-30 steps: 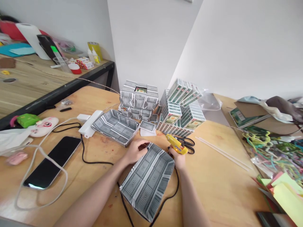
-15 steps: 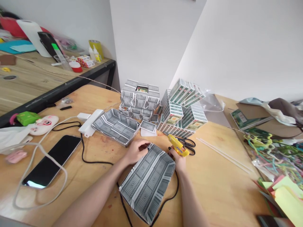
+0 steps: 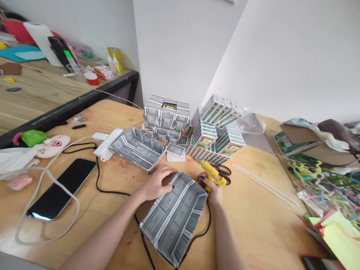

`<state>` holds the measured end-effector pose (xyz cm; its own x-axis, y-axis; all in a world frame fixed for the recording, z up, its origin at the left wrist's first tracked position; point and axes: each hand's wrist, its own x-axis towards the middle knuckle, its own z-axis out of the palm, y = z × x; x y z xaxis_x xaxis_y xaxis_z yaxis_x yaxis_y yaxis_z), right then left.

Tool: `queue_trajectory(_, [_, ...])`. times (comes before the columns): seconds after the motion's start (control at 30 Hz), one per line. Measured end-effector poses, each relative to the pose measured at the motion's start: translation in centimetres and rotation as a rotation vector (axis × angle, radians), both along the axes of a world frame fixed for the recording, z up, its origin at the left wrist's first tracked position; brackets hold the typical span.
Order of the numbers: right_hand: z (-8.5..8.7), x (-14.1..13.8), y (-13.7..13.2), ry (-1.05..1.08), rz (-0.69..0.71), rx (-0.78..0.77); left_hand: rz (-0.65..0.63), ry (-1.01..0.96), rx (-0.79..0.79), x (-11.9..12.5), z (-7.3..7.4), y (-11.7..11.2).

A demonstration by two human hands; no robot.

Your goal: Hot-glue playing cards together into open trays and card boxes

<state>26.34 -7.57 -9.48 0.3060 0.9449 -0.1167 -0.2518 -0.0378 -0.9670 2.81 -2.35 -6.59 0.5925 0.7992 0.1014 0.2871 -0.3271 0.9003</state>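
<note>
A shallow tray built from grey-patterned playing cards (image 3: 173, 215) lies on the wooden table (image 3: 253, 217) in front of me. My left hand (image 3: 156, 183) grips its far left corner, thumb inside the rim. My right hand (image 3: 213, 189) is closed around a yellow glue gun (image 3: 213, 174) just past the tray's far right corner, with the nozzle pointing away and to the left. The gun's black cord (image 3: 201, 234) loops under the tray.
A second card tray (image 3: 137, 150) and a stacked card structure (image 3: 165, 118) stand behind. Card boxes (image 3: 218, 129) are piled beside black scissors (image 3: 225, 170). A phone (image 3: 60, 189) with cables lies left; glue sticks (image 3: 264, 185) and coloured paper (image 3: 337, 232) lie right.
Both hands and the tray have shifted slightly toward me. The glue gun has come a little nearer the tray's far right corner.
</note>
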Motion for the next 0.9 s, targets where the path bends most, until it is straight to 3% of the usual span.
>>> queue_trajectory(0.23, [0.2,-0.2,0.0,0.024,-0.001,-0.055,-0.063,-0.056,-0.071,-0.4,0.5,0.1])
queue_trajectory(0.47, [0.2,0.0,0.0,0.014,-0.071,-0.021,0.145,-0.234,-0.36,-0.2,-0.2,0.3])
queue_trajectory(0.67, [0.7,0.1,0.3,0.002,-0.028,0.021,0.003,-0.231,-0.575,-0.2,-0.7,1.0])
queue_trajectory(0.8, [1.6,0.3,0.4,-0.06,0.063,0.015,-0.039,-0.21,-0.569,-0.4,-0.2,1.4])
queue_trajectory(0.9, [3.6,0.4,0.5,-0.127,0.125,-0.015,0.02,-0.261,-0.499,-0.2,-0.1,1.3])
